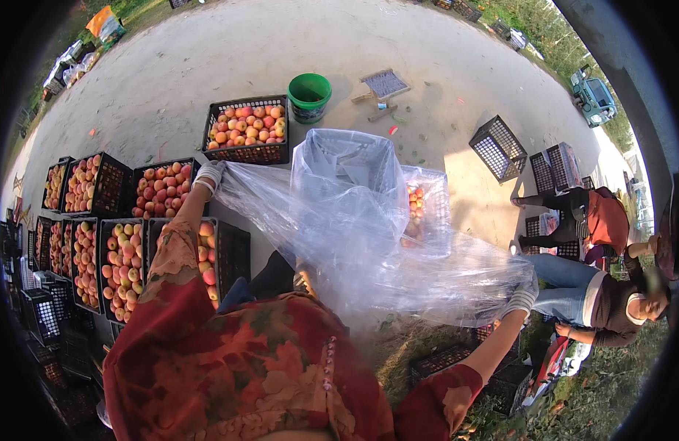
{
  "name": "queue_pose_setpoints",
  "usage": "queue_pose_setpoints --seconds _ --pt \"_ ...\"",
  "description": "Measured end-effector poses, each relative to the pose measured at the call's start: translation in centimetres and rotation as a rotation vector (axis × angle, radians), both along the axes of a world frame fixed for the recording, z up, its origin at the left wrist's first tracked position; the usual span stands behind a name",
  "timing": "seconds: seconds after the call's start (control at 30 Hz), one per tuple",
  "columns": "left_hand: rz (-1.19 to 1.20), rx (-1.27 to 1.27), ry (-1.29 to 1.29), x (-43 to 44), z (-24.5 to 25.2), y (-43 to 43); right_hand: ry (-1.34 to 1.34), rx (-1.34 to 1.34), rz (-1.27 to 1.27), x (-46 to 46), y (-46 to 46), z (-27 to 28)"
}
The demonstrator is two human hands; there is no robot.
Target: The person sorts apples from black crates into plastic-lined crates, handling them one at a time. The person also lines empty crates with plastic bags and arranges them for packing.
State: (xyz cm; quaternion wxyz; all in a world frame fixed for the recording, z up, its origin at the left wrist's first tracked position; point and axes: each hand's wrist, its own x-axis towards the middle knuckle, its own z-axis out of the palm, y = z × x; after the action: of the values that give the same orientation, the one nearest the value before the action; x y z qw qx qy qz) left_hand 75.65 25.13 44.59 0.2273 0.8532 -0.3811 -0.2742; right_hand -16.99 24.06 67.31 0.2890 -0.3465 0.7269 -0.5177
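Note:
A large sheet of clear plastic film (367, 264), apparently a liner bag, is stretched wide in front of me. My left hand (210, 173), in a white glove, grips its left end above a crate of apples. At the other side my right hand (522, 295), also gloved, holds the film's right end. Between my hands, the film covers a crate-shaped container (347, 160) lined with clear plastic. Just right of that stands another plastic-lined crate (427, 212) with some apples in it. Film hides part of both.
Black crates of apples (121, 264) stand in rows at my left. Ahead are another apple crate (246, 129), a green bucket (309, 96) and a low stool (384, 85). An overturned-looking crate (498, 149) lies right. Two people (607, 220) are at the far right.

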Motion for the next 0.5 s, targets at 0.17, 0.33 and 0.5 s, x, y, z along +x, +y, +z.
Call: queue_pose_setpoints --seconds 0.17,0.33,0.5 --pt "-0.003 0.402 -0.195 -8.7 3.8 -9.1 -0.113 0.066 -0.098 5.4 -7.0 2.0" --pt "-0.343 -0.066 -0.503 -13.8 10.2 -11.7 -0.178 0.127 0.155 18.5 -13.4 2.8" --pt "-1.147 0.034 -0.324 -28.3 9.4 -12.3 -0.052 0.242 0.328 26.8 -13.4 7.8"
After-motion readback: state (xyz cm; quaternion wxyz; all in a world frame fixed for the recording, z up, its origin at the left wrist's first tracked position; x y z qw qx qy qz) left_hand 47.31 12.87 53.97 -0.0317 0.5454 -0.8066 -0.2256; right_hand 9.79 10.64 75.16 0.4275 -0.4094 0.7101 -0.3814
